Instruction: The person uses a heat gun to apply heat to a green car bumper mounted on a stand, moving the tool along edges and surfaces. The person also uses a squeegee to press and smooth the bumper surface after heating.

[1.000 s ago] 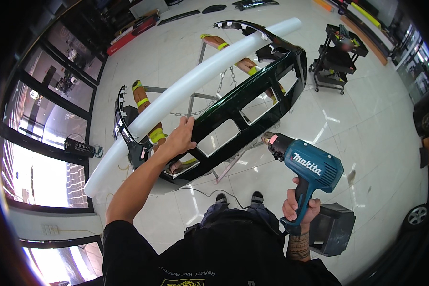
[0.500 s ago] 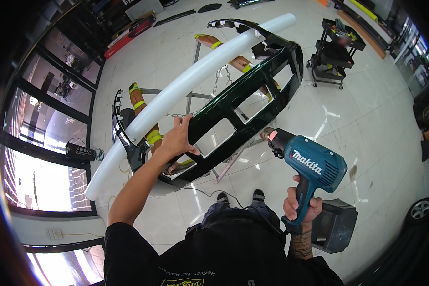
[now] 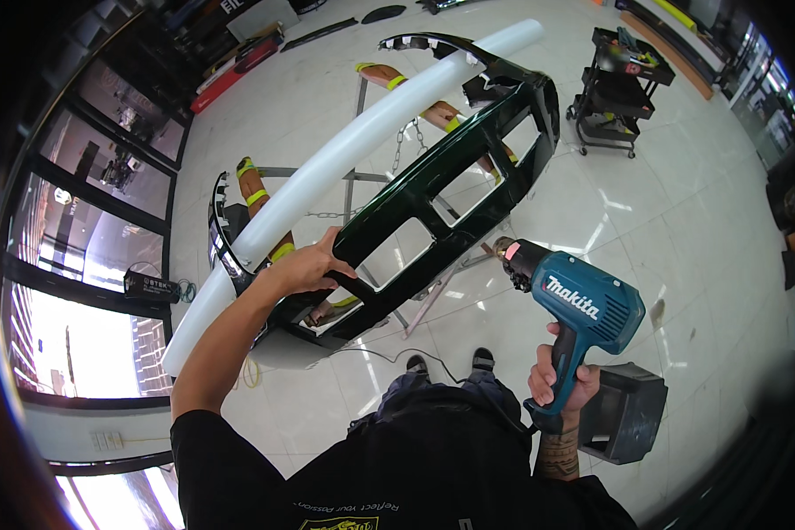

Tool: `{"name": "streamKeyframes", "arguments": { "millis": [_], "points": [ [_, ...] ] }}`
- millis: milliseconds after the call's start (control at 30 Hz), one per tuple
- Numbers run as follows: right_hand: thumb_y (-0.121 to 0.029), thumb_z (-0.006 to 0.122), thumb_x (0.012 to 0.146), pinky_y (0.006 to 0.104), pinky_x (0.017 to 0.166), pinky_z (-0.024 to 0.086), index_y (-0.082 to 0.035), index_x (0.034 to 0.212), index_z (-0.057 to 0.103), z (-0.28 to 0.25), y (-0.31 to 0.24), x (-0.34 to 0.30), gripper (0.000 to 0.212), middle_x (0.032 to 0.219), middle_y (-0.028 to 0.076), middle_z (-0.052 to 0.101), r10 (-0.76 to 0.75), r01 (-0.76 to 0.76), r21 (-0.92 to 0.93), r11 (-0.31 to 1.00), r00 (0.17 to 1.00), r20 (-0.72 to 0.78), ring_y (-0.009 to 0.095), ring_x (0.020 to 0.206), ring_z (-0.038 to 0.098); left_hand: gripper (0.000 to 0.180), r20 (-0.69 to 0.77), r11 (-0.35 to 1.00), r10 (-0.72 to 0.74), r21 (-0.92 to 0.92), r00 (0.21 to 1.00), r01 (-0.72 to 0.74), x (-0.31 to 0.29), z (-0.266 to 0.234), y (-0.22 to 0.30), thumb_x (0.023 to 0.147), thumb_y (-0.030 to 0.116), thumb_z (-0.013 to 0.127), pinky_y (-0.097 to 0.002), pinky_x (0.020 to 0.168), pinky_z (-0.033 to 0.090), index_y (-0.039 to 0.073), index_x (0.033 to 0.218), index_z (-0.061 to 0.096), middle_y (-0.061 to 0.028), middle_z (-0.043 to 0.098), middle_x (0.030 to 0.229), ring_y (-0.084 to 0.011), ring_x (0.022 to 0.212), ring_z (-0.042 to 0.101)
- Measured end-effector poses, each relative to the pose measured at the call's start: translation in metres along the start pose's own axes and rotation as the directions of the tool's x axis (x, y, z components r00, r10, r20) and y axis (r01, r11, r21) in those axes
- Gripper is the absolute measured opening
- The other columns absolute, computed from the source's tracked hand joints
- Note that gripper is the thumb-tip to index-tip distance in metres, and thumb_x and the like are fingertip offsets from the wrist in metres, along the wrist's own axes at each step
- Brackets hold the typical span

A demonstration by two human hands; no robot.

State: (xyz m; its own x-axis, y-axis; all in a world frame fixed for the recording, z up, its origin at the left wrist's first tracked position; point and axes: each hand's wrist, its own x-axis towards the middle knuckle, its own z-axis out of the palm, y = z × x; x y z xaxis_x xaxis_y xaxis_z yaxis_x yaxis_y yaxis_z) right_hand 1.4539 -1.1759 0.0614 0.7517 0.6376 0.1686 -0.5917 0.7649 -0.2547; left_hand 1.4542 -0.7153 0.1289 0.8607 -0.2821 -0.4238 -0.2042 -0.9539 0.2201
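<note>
A dark green car bumper (image 3: 397,196) with rectangular openings lies tilted on a padded metal stand (image 3: 352,176). My left hand (image 3: 314,265) rests against its near left part, beside an opening, thumb and fingers apart. Across the top of the bumper lies a long white roll (image 3: 349,146), reaching past both ends. My right hand (image 3: 564,382) is wrapped around the handle of a teal and black heat gun (image 3: 585,300). The gun's nozzle faces left, toward the bumper's lower edge but apart from it. Its cord runs past my legs.
A black tool cart (image 3: 617,93) on wheels stands at the far right. Below the heat gun, a dark grey bin-like box (image 3: 625,413) sits on the tiled floor. Glass doors (image 3: 88,238) line the left side. A car wheel is no longer distinct at right.
My left hand has slid slightly left and down along the bumper, away from the upper edge of the opening. The heat gun has stayed nearly in place in my right hand.
</note>
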Motion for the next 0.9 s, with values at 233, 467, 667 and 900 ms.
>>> {"name": "streamKeyframes", "arguments": {
  "millis": [233, 467, 667, 900],
  "points": [
    [-0.029, 0.062, 0.089, 0.0316, 0.048, 0.049, 0.0, 0.146, 0.022, -0.002, -0.01, -0.009, 0.076, 0.079, 0.012, 0.049, -0.017, 0.015, -0.054, 0.998, 0.999, -0.041, 0.021, 0.053, 0.055, 0.061, 0.107, 0.989, -0.136, 0.079, 0.985, 0.128, 0.016, -0.008, 0.014, 0.077, 0.01, 0.076, -0.0373, 0.103, 0.042, 0.034, 0.13, 0.059, -0.0234, 0.029, 0.144, -0.0367, 0.119, 0.053],
    [-0.028, 0.07, 0.089, 0.0269, 0.051, 0.048, 0.004, 0.125, 0.05, -0.025, -0.008, -0.026, 0.052, 0.078, 0.012, 0.059, 0.087, -0.241, -0.509, 0.826, 0.947, -0.308, 0.017, 0.056, 0.057, 0.074, -0.464, 0.935, -0.128, -0.352, 0.877, -0.05, 0.074, -0.006, 0.024, 0.09, 0.014, 0.064, -0.0419, 0.108, 0.034, 0.006, 0.152, 0.024, -0.0274, 0.045, 0.137, -0.0426, 0.128, 0.044],
    [-0.024, 0.078, 0.08, 0.037, 0.067, 0.052, 0.003, 0.125, 0.053, -0.012, 0.009, 0.03, 0.058, 0.09, 0.018, 0.067, 0.368, -0.159, -0.964, 0.211, 0.927, -0.073, 0.027, 0.069, 0.066, 0.041, -0.628, 0.94, -0.213, -0.341, 0.749, -0.018, 0.124, -0.011, 0.015, 0.093, 0.021, 0.062, -0.0442, 0.094, 0.044, -0.002, 0.126, 0.056, -0.0277, 0.056, 0.121, -0.0435, 0.109, 0.056],
    [-0.044, 0.076, 0.079, 0.0435, 0.076, 0.052, 0.001, 0.133, 0.048, -0.009, 0.043, 0.058, 0.076, 0.105, 0.025, 0.066, 0.513, 0.095, -0.988, -0.121, 0.858, 0.02, 0.041, 0.086, 0.067, 0.04, -0.632, 0.927, -0.259, -0.375, 0.73, 0.004, 0.138, -0.022, 0.022, 0.089, 0.023, 0.067, -0.0427, 0.088, 0.047, 0.001, 0.121, 0.06, -0.0195, 0.056, 0.1, -0.0371, 0.097, 0.059]
  ]
}}
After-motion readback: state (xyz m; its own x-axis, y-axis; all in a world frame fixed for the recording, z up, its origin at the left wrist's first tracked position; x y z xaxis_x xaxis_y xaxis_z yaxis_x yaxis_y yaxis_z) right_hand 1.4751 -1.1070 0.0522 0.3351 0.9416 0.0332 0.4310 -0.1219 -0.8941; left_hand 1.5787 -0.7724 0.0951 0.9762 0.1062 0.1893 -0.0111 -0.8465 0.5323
